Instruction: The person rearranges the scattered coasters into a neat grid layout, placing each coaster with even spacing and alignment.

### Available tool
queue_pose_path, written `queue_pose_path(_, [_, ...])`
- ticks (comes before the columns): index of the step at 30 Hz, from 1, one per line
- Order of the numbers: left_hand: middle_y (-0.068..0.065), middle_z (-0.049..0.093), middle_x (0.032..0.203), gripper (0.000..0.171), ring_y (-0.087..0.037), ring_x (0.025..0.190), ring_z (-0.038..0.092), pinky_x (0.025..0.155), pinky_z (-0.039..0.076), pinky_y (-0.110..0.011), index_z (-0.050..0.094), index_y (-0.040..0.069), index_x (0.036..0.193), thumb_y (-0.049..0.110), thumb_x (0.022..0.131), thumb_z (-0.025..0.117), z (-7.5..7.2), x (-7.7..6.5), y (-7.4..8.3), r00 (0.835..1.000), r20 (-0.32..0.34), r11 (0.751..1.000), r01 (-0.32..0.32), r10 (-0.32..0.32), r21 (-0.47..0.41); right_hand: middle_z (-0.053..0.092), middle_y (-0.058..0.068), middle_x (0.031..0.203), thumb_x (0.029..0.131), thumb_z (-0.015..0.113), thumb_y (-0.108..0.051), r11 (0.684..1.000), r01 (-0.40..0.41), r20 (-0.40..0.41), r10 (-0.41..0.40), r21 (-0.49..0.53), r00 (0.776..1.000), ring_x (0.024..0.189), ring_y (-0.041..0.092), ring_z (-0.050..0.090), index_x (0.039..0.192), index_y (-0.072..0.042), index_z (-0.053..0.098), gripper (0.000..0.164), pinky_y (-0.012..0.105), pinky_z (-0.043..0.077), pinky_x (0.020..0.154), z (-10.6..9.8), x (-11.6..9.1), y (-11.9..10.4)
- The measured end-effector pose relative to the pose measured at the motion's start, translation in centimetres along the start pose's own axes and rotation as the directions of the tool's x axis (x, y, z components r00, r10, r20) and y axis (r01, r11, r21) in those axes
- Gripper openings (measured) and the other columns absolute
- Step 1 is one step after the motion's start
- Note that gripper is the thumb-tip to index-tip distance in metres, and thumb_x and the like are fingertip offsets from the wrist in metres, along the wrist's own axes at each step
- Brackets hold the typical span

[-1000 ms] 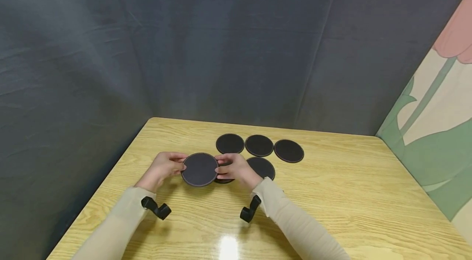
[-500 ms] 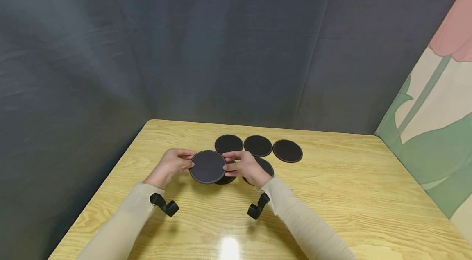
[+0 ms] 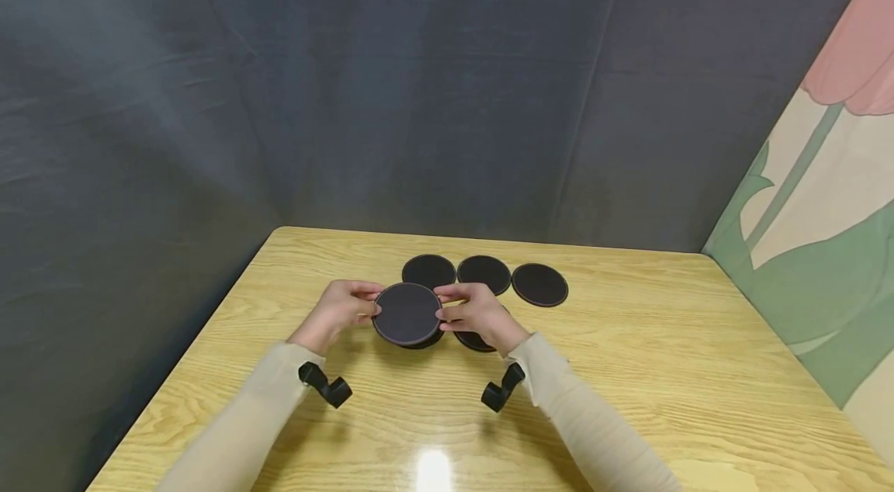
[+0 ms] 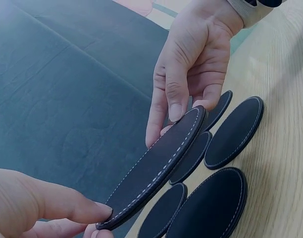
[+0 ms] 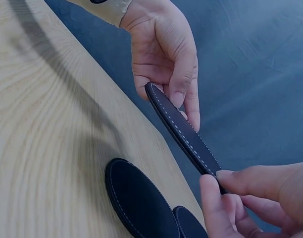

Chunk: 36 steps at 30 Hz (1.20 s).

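Note:
Between my two hands is a round black coaster (image 3: 407, 313) with white stitching round its rim, raised above the table and tilted. My left hand (image 3: 341, 313) pinches its left edge, thumb on top. The opposite edge is pinched by my right hand (image 3: 482, 316) in the same way. Just beneath, another coaster (image 3: 427, 341) on the table is mostly hidden by the held one. A further coaster (image 3: 472, 342) lies partly behind my right hand. In the right wrist view the held coaster (image 5: 183, 134) appears nearly edge-on, apart from the coaster below (image 5: 139, 198).
Behind the hands, a back row has a left coaster (image 3: 427, 271), a middle coaster (image 3: 485, 273) and a right coaster (image 3: 540, 285), close side by side. The wooden table (image 3: 663, 368) meets a dark curtain (image 3: 433, 88) at the back and a flowered cloth (image 3: 824, 244) on the right.
Both hands have carried the held coaster to the right, from beside the front-row coasters to over the left one, which it now mostly covers.

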<state>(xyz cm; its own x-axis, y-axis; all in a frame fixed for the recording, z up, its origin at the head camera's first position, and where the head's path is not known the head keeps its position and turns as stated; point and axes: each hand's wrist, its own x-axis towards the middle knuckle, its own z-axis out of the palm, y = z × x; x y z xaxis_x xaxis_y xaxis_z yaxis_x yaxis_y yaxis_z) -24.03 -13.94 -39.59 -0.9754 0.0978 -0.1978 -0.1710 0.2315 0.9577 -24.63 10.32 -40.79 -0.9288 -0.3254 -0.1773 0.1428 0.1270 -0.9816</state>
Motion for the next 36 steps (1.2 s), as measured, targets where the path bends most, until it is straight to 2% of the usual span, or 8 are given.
queue_pose_path(6, [-0.016,0.06,0.113,0.041,-0.011,0.082,0.059,0.078,0.056,-0.033,0.06,-0.007,0.125,-0.008,0.085,0.063,1.1,0.2,0.5,1.0,0.015,1.0,-0.006,0.006,-0.004,0.053,0.023,0.124,0.086,0.064,0.011,1.0,0.001,-0.02,-0.001,-0.001,1.0,0.078,0.012,0.066,0.132,0.007,0.054,0.048,0.029,0.059,0.074,-1.2,-0.4,0.0])
queue_pose_path(9, [-0.015,0.06,0.114,0.041,-0.012,0.084,0.059,0.078,0.055,-0.032,0.06,-0.006,0.125,-0.008,0.085,0.064,1.7,0.4,0.8,1.0,0.018,1.0,0.001,-0.001,-0.007,0.053,0.024,0.125,0.086,0.064,0.011,1.0,-0.007,-0.025,0.007,-0.005,1.0,0.077,0.011,0.065,0.133,0.006,0.054,0.048,0.028,0.059,0.073,-1.8,-0.7,-0.2])
queue_pose_path(16, [-0.015,0.058,0.113,0.043,-0.013,0.084,0.058,0.07,0.052,-0.024,0.062,-0.003,0.125,-0.01,0.083,0.065,3.1,0.9,1.3,1.0,0.017,1.0,0.017,-0.016,-0.012,0.055,0.017,0.114,0.086,0.065,0.01,0.999,-0.024,-0.048,0.023,-0.025,0.999,0.075,0.011,0.065,0.133,0.006,0.054,0.048,0.028,0.059,0.072,-3.2,-1.4,-0.5])
queue_pose_path(23, [-0.018,0.06,0.118,0.042,-0.012,0.081,0.06,0.071,0.054,-0.026,0.062,-0.004,0.125,-0.009,0.084,0.064,4.3,1.2,1.4,0.999,0.039,1.0,-0.012,0.012,-0.008,0.055,0.015,0.111,0.085,0.066,0.01,0.999,-0.034,-0.068,0.033,-0.016,0.997,0.072,0.01,0.066,0.132,0.007,0.054,0.048,0.027,0.059,0.071,-4.4,-1.9,-0.4])
queue_pose_path(26, [-0.017,0.061,0.114,0.041,-0.011,0.078,0.059,0.07,0.054,-0.025,0.061,-0.004,0.125,-0.009,0.084,0.064,5.0,1.3,1.7,0.999,0.049,1.0,-0.021,0.022,-0.015,0.055,0.015,0.11,0.084,0.066,0.011,0.999,-0.045,-0.085,0.044,-0.012,0.995,0.071,0.011,0.066,0.131,0.006,0.055,0.048,0.027,0.059,0.071,-5.1,-2.1,-0.3])
queue_pose_path(36, [-0.016,0.061,0.112,0.039,-0.015,0.081,0.062,0.071,0.055,-0.028,0.065,-0.002,0.121,-0.009,0.083,0.066,7.4,2.1,2.1,0.998,0.069,1.0,-0.013,0.015,-0.022,0.052,0.015,0.111,0.086,0.065,0.01,0.999,-0.052,-0.1,0.05,-0.018,0.994,0.073,0.01,0.064,0.133,0.008,0.052,0.049,0.027,0.059,0.073,-7.2,-3.2,0.0])
